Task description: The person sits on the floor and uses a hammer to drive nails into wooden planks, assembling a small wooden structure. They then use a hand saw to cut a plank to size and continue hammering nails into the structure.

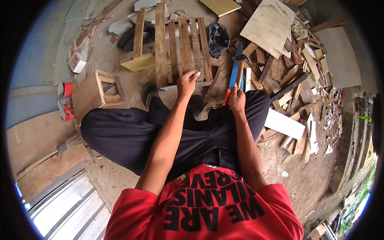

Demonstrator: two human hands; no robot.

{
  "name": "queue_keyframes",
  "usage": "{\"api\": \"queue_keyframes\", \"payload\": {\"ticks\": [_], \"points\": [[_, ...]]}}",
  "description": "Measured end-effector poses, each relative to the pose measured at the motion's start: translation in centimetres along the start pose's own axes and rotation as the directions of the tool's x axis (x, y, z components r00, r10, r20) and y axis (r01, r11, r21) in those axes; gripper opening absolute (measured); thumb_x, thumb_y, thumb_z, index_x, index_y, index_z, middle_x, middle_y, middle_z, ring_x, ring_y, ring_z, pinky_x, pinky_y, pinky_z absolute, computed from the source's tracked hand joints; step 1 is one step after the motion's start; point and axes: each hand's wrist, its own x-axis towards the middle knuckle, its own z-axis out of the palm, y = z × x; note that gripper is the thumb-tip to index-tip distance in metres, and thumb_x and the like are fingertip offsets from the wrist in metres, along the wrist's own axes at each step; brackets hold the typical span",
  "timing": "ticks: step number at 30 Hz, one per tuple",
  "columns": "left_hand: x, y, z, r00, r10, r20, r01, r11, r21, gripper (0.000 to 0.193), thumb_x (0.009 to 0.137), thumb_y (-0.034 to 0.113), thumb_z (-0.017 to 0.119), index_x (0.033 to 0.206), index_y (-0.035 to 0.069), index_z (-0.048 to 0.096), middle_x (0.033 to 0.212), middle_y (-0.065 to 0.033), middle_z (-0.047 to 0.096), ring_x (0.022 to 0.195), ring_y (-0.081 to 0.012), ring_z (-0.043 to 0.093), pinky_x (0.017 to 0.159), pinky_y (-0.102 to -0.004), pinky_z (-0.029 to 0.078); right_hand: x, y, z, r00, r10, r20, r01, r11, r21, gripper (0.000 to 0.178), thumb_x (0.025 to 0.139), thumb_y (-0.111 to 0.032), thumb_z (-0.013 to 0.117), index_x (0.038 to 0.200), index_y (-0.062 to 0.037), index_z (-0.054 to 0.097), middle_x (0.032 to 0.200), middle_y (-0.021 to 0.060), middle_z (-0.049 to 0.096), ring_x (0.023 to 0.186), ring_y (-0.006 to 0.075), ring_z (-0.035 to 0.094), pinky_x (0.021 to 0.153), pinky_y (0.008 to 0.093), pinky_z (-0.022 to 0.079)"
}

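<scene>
My right hand (237, 100) is wrapped around the wooden handle of a hammer (240, 72), its dark head pointing away from me. Just behind the hammer is a handsaw (233, 76) with a blue blade and an orange handle. My left hand (187, 84) is closed in a pinch at the near end of the wooden slats. Something small and whitish shows at its fingertips, too small to name. Several narrow slats (184, 44) lie side by side in front of me, pointing away. One longer slat (160, 44) lies left of them, over a pale board (140, 63).
A heap of scrap wood (298, 72) spreads at the right, with a large pale panel (269, 26) on it. A black plastic bag (218, 38) sits beyond the slats. At the left stand a wooden stool (90, 90) and red cans (66, 90). A white board (285, 124) lies by my right knee.
</scene>
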Motion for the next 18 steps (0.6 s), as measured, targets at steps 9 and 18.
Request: {"api": "queue_keyframes", "payload": {"ticks": [9,18], "points": [[-1.3,2.7,-0.4,0.968,0.249,-0.007,-0.249,0.968,0.038,0.017,0.087,0.016,0.075,0.097,0.002,0.077,0.092,-0.0153,0.075,0.082,-0.0276,0.072,0.073,-0.0351,0.055,-2.8,-0.8,0.6,0.978,-0.205,0.048,0.208,0.973,-0.097,0.048,0.105,-0.045,0.049,0.081,-0.0044,0.052,0.061,0.0014,0.051,0.048,0.0113,0.048,0.045,0.0295,0.038],[-0.7,2.0,-1.3,0.941,0.328,0.082,-0.333,0.942,0.046,0.015,0.086,0.012,0.074,0.092,-0.001,0.074,0.090,-0.0136,0.073,0.083,-0.0276,0.071,0.073,-0.0361,0.054,-10.8,-8.2,-0.2,0.935,-0.272,0.229,0.328,0.909,-0.258,0.038,0.102,-0.030,0.058,0.085,0.0022,0.051,0.065,0.0289,0.057,0.068,0.0505,0.061,0.053,0.0476,0.044]]}}
